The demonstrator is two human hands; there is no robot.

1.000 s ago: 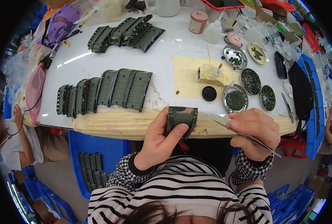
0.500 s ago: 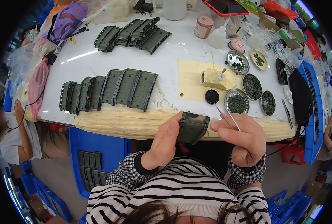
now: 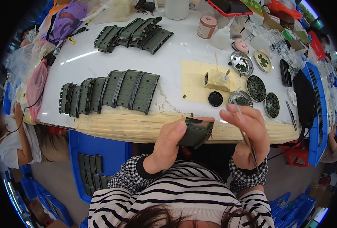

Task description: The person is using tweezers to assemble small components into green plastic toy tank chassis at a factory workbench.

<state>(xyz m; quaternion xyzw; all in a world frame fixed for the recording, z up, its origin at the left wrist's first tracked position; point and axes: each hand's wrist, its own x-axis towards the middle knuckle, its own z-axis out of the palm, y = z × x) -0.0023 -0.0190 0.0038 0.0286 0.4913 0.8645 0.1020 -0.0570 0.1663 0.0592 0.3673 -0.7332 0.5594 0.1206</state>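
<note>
Gripping olive ribbed panel [image 3: 196, 132], left hand [image 3: 168, 146]

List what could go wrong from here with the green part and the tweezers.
The left hand holds the green part past the table edge, over the gap; if it slips, it would likely fall to the floor. The right hand holds the tweezers loosely, points up near the fingers, so a poke or a drop seems possible. The open dishes sit near that hand; a swing might spill them.
</note>
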